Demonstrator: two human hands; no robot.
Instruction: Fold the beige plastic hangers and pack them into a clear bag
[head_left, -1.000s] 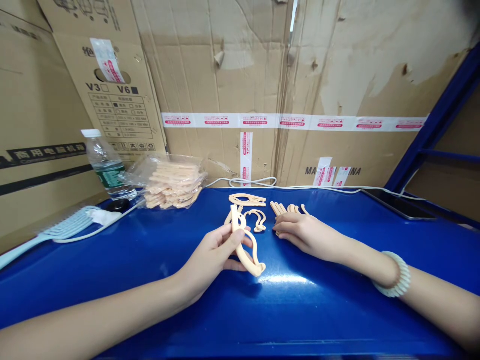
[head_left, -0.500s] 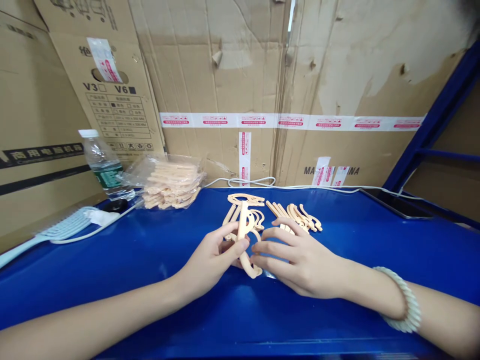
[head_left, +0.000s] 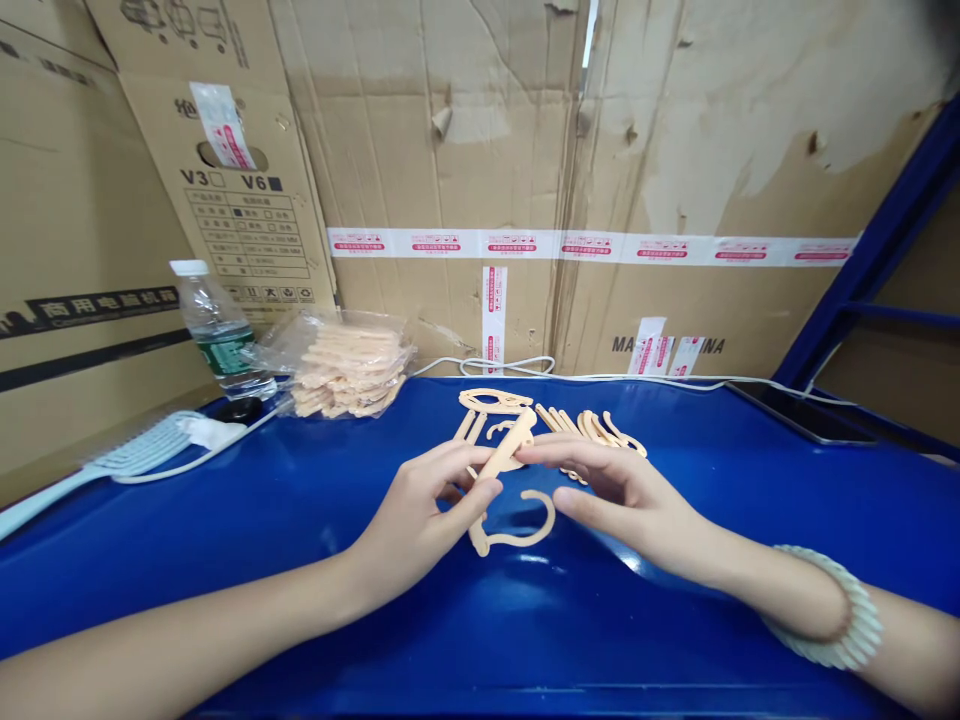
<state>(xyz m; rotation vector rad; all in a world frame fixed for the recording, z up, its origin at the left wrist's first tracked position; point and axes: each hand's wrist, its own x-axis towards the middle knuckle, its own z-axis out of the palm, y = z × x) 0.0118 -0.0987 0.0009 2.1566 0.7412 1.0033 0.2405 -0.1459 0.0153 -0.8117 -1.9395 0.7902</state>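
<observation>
My left hand [head_left: 424, 505] is closed around a beige folding clothes hanger [head_left: 507, 447], thumb on the near side. The hanger tilts up to the right above the table, and its curved hook [head_left: 546, 525] points right from the lower end. My right hand [head_left: 637, 500] has its fingers stretched out and the thumb apart. Its fingertips touch the hanger's upper end, while the thumb is close beside the hook. Behind the hands lie more beige hanger pieces: a flat one [head_left: 495, 401] and a row of arms and hooks [head_left: 592, 428], partly hidden by my right hand.
A clear bag of beige pieces [head_left: 349, 365] lies at the back left, beside a water bottle [head_left: 217, 335] and a light blue hairbrush [head_left: 142, 448]. A dark phone or tablet [head_left: 799, 412] is at the back right. Cardboard [head_left: 450, 310] walls the blue table [head_left: 525, 640].
The hanger has turned from nearly upright to leaning right, and its hook now shows swung out to the right. My right hand's fingers have straightened and moved to the hanger's upper end.
</observation>
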